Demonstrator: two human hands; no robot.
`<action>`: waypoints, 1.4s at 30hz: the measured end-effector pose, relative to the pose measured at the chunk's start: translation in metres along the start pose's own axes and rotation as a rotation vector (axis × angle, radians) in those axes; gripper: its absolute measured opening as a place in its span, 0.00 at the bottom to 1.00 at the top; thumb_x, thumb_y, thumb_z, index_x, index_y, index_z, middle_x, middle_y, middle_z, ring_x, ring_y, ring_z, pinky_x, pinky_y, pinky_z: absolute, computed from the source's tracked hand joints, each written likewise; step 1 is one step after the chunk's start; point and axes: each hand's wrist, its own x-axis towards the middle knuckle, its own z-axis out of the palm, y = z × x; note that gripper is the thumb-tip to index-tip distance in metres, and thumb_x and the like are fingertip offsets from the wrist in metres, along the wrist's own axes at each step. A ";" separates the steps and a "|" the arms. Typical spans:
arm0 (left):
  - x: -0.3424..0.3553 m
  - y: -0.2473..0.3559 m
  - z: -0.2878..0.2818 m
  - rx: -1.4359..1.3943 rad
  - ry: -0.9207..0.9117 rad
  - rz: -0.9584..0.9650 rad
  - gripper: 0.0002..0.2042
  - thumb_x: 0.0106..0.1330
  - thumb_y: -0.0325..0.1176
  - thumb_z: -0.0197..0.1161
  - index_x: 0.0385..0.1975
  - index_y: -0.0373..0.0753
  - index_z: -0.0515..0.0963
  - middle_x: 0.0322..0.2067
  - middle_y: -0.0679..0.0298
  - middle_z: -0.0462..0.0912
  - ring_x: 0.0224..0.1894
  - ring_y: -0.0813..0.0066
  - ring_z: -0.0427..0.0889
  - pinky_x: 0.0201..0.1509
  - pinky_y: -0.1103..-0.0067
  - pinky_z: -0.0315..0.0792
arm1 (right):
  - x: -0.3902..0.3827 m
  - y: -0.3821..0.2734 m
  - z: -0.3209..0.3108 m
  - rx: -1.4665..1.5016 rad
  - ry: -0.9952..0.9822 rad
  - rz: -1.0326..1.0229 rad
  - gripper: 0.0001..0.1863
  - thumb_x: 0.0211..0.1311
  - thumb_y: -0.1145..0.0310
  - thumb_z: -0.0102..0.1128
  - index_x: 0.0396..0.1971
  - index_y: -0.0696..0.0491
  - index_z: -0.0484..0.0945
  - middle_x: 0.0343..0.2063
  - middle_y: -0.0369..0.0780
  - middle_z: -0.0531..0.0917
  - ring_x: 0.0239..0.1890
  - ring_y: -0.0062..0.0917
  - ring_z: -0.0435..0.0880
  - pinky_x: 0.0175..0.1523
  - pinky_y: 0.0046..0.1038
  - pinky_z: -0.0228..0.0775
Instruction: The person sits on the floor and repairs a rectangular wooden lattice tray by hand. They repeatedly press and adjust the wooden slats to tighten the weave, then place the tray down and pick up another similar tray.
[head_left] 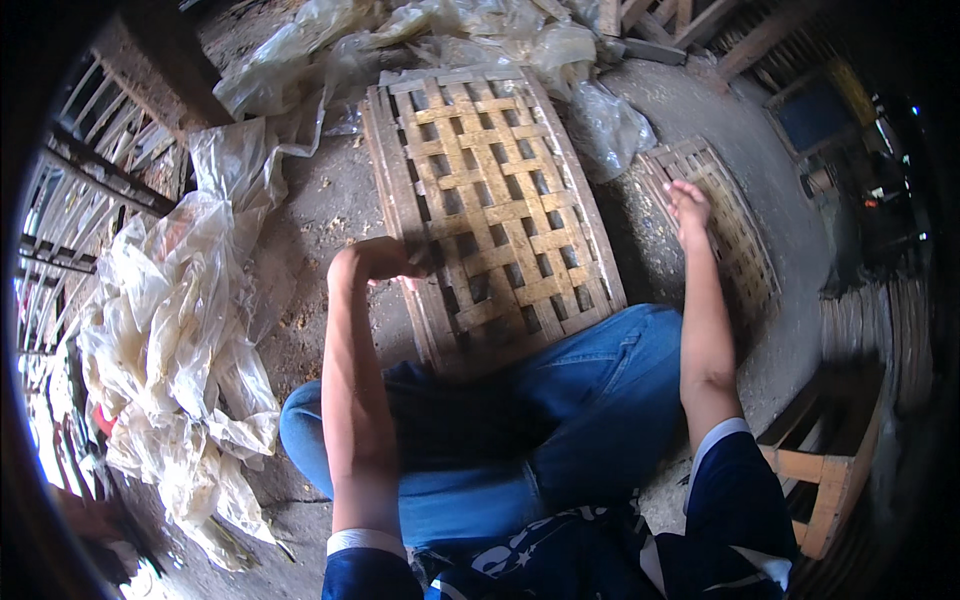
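A large woven bamboo rack (508, 213) with wooden side rails lies in front of my crossed legs, its near end against my jeans. My left hand (378, 262) bends over its left rail, fingers curled round the edge. Out to the right, my right hand (688, 208) is held with its fingers drawn together, over the far left corner of a second woven rack (738, 225). Whether it touches that rack, or holds something small, I cannot make out.
Crumpled clear plastic sheeting (165, 330) is heaped along the left, with more plastic (440, 40) behind the rack. A wooden post (160, 70) stands at the far left. A wooden stool-like frame (825, 470) is at my right. Crumbs litter the grey floor (310, 220).
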 end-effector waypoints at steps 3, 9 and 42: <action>-0.016 0.020 -0.008 -0.023 0.016 0.041 0.20 0.66 0.57 0.60 0.37 0.49 0.89 0.42 0.62 0.87 0.42 0.68 0.84 0.43 0.71 0.80 | -0.003 0.041 -0.030 -0.205 0.042 0.025 0.11 0.51 0.74 0.76 0.36 0.52 0.85 0.31 0.33 0.85 0.29 0.15 0.79 0.29 0.21 0.72; -0.008 0.004 -0.004 0.060 0.043 -0.002 0.24 0.61 0.61 0.62 0.40 0.48 0.88 0.37 0.55 0.87 0.39 0.63 0.84 0.47 0.67 0.74 | -0.001 0.049 -0.014 -0.105 -0.015 0.088 0.10 0.64 0.68 0.67 0.44 0.52 0.84 0.24 0.34 0.82 0.19 0.14 0.74 0.22 0.19 0.67; -0.005 -0.007 -0.003 0.012 0.031 0.121 0.21 0.65 0.59 0.59 0.35 0.49 0.90 0.32 0.60 0.87 0.30 0.70 0.81 0.39 0.71 0.76 | 0.000 0.049 0.019 -0.723 -0.241 -0.329 0.15 0.61 0.61 0.69 0.45 0.52 0.85 0.38 0.39 0.89 0.40 0.21 0.85 0.49 0.25 0.74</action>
